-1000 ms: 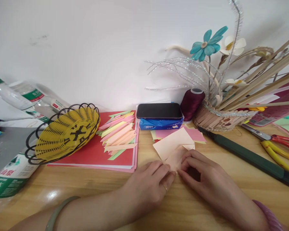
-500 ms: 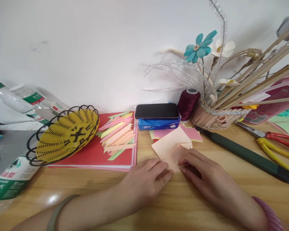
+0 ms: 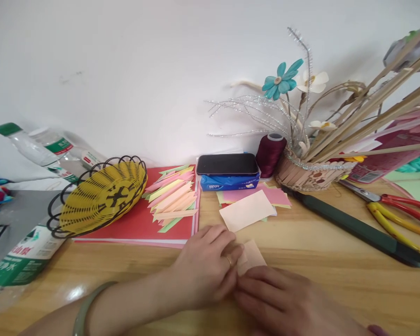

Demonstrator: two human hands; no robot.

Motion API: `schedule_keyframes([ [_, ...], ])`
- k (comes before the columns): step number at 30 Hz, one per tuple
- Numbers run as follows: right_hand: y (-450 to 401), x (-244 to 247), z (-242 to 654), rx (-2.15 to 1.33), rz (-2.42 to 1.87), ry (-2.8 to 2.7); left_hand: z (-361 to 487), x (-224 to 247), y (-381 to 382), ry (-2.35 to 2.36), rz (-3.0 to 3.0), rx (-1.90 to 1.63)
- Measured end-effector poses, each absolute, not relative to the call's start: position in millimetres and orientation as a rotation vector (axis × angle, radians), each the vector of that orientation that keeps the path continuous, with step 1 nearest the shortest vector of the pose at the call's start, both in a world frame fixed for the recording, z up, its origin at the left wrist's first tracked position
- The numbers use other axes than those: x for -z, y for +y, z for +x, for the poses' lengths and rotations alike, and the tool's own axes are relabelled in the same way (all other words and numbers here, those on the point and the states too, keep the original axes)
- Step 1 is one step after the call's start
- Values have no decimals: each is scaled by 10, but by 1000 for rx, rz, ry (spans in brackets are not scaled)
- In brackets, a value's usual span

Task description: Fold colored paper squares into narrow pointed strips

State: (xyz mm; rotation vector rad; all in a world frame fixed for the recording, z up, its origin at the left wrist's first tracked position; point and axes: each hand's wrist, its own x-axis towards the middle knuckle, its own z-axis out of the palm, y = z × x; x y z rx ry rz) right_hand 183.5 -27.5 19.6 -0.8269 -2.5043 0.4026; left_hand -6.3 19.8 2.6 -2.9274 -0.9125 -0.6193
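Note:
A small peach paper piece [image 3: 252, 256] is between my two hands, low over the wooden table. My left hand [image 3: 210, 263], with a ring and a pale bangle, is closed at the paper's left edge, its fingers curled and thumb tucked in. My right hand [image 3: 278, 296] is closed on the lower part of the same paper and hides its near end. Just beyond my fingers lies a flat peach paper rectangle [image 3: 247, 210], partly over a small stack of coloured paper [image 3: 279, 195].
Folded paper strips [image 3: 173, 196] lie on a red sheet [image 3: 126, 229], beside a yellow basket [image 3: 87, 205]. A phone [image 3: 227, 164] rests on a blue tissue pack [image 3: 229, 182]. Right of it stand a maroon thread spool [image 3: 271, 156], flower holder [image 3: 311, 175], dark green tool [image 3: 357, 228] and red-handled pliers [image 3: 406, 203].
One peach piece has come toward me in my hands, apart from the rectangle left lying behind. My right hand has moved down and left, closer to my left hand. The view has shifted slightly.

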Motion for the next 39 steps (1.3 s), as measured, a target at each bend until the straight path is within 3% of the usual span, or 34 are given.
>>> schedule_keyframes([
  [2, -231, -220, 1914, -582, -976, -2383, -55, -20, 208, -913, -2915, 669],
  [5, -114, -184, 2029, -390, -1331, -2148, -39, 34, 233, -890, -2840, 798],
  [9, -16, -60, 2011, -287, -1461, -2225, -22, 76, 243, -845, -2806, 910],
  [23, -121, -38, 1948, -154, -1090, -2454, -59, 86, 260, -695, -2838, 775],
  [39, -132, -61, 1924, -137, -1043, -2466, -77, 71, 224, -703, -2826, 857],
])
